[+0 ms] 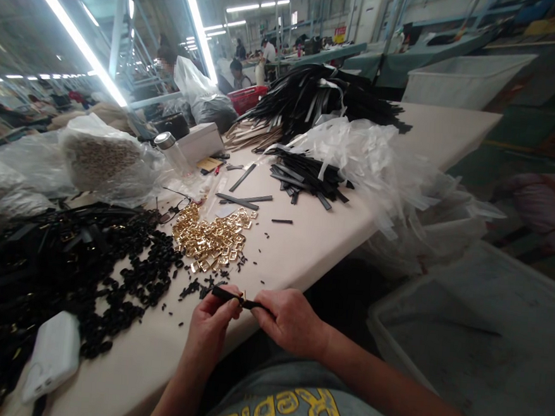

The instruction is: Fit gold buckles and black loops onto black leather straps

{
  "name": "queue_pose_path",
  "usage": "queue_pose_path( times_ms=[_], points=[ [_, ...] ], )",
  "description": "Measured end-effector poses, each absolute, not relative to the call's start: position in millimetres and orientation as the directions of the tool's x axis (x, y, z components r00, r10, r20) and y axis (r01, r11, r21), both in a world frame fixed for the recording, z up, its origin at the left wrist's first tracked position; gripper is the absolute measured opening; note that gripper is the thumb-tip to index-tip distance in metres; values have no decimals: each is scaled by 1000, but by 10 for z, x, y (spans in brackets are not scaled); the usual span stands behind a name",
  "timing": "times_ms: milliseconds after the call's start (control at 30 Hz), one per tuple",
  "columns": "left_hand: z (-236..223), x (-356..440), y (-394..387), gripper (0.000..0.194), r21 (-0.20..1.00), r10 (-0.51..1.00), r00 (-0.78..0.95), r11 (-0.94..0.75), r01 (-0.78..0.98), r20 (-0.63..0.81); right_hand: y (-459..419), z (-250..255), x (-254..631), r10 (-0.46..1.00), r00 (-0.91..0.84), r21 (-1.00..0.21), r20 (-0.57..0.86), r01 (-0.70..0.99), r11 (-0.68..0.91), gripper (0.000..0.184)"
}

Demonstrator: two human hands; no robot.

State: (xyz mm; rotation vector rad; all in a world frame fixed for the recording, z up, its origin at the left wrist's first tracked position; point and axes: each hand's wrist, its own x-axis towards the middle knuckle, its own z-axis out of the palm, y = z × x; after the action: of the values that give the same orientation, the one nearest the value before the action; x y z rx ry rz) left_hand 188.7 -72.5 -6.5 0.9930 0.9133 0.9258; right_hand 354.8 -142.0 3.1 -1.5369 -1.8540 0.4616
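My left hand (208,330) and my right hand (291,320) meet at the table's near edge, both pinched on one thin black strap (233,298). A small gold buckle (242,298) sits on the strap between my fingertips. Just beyond my hands lies a heap of gold buckles (211,238) on the beige table (298,247). Small black loops (125,273) are spread in a dark mass to the left of the buckles.
More black straps (308,175) lie mid-table, with a bigger pile (314,96) and clear plastic bags (380,158) behind. A white device (53,354) rests near left. Bagged parts (103,158) and a bottle (172,150) stand at left. A grey bin (481,343) is on the right. People work far back.
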Motion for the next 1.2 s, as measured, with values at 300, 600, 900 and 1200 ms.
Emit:
queue_pose_path(
  times_ms=[300, 600, 900, 1200],
  points=[
    [-141, 1989, -823, 26, 852, 857, 401, 448, -272, -323, -1411, -5, 3490, 958, -90, -725, 273, 635, 267, 21],
    [-106, 1961, -819, 25, 843, 849, 392, 472, -258, -355, -1397, 17, 3504, 969, -120, -752, 218, 612, 245, 24],
    [-20, 1923, -815, 24, 923, 894, 372, 336, -185, -251, -1408, 28, 3457, 975, -23, -859, 220, 469, 205, 22],
    [36, 1918, -806, 25, 943, 949, 267, 235, -234, -170, -1419, 40, 3471, 977, 2, -878, 213, 440, 190, 18]
  ],
)
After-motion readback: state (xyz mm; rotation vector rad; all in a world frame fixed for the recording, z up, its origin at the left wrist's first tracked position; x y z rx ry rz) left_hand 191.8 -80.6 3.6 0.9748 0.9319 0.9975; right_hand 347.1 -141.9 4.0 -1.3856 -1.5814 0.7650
